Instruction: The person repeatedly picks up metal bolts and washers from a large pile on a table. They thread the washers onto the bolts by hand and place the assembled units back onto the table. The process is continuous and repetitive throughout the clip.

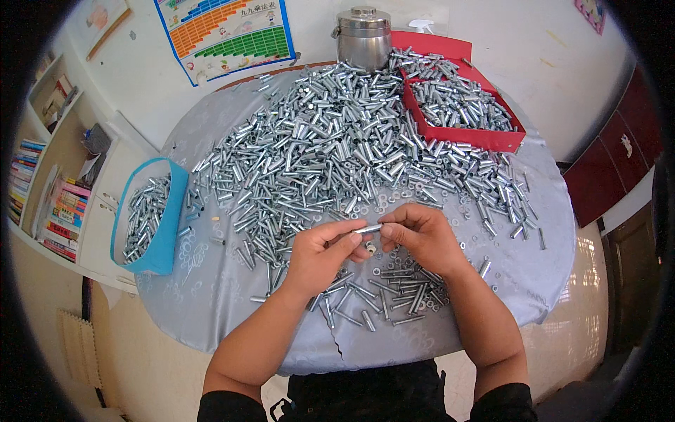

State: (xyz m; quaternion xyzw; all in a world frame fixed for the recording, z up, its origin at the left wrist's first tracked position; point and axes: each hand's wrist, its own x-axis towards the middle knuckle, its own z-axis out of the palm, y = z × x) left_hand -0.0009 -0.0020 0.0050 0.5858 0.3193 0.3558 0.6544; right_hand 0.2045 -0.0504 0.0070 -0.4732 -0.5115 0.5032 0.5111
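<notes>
In front of me, both hands meet over the table at one short silvery metal sleeve (pixel 368 228). My left hand (pixel 327 246) pinches its left end between thumb and forefinger. The thumb and fingers of my right hand (pixel 418 235) close on its right end. Whether a bolt sits inside the sleeve, I cannot tell. A small round nut-like piece (pixel 370 248) shows just below, by my left fingertips. Between my forearms lie loose long bolts (pixel 387 299) and nuts. Beyond my hands spreads a big heap of metal sleeves (pixel 330 133).
A blue fabric bin (pixel 176 225) of metal parts stands at the left edge. At the back right, a red box (pixel 474 137) holds more sleeves, beside a steel canister (pixel 363 39). A grey cloth (pixel 190 309) covers the round table. Bookshelves (pixel 63 176) stand at far left.
</notes>
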